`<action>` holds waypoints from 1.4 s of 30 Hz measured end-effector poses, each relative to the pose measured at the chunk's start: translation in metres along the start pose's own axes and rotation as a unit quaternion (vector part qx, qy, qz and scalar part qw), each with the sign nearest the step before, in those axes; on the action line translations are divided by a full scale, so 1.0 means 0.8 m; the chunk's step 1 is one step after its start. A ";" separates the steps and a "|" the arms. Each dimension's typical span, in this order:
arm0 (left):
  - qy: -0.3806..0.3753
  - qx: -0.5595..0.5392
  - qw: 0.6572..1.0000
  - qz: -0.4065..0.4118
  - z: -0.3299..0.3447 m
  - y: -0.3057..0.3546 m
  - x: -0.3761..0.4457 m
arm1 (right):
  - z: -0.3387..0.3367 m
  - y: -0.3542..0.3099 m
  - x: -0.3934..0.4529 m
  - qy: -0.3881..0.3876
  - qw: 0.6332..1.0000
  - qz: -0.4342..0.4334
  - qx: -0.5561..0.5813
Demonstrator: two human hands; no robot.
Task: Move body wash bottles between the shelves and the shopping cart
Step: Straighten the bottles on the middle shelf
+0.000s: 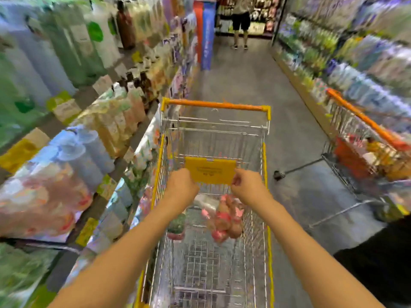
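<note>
Head view shows the left hand (181, 187) and right hand (249, 188), fingers curled, pinching the yellow flap (210, 173) of the shopping cart (265, 165). Pink-labelled bottles (224, 221) lie blurred inside the cart, probably stiff, smooth plastic; best gripped round the body.

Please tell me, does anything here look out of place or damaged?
Nothing looks damaged or spilled. Only a second cart stands angled into the aisle at right. Both hands grip the yellow flap of the shopping cart.
</note>
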State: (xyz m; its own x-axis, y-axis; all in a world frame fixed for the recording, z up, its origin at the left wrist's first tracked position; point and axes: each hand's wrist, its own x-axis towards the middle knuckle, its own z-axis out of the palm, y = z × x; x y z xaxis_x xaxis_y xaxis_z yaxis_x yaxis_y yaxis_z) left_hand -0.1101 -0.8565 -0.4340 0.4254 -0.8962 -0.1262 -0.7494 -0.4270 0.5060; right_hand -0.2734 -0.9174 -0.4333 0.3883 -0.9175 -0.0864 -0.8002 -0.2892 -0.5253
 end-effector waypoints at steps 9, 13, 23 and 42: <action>-0.143 -0.056 0.988 -0.022 0.149 -0.022 0.099 | 0.089 0.098 0.041 0.034 0.965 0.225 0.133; -0.181 -0.089 0.977 -0.070 0.241 -0.049 0.129 | 0.148 0.156 0.068 0.004 0.927 0.320 0.194; -0.241 -0.173 0.936 -0.192 0.418 -0.092 0.205 | 0.312 0.270 0.144 0.003 0.871 0.393 0.296; -0.238 -0.368 0.874 -0.209 0.537 -0.130 0.253 | 0.453 0.337 0.142 0.159 0.896 0.355 0.213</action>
State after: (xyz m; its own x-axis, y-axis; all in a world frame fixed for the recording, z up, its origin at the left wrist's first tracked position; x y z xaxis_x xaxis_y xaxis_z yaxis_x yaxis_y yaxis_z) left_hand -0.1642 -1.0450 -0.8790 0.1935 -0.7033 -0.6840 0.0263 -0.6932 0.7202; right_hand -0.2792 -1.0009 -0.8916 -0.3543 -0.8800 -0.3163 -0.5203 0.4666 -0.7153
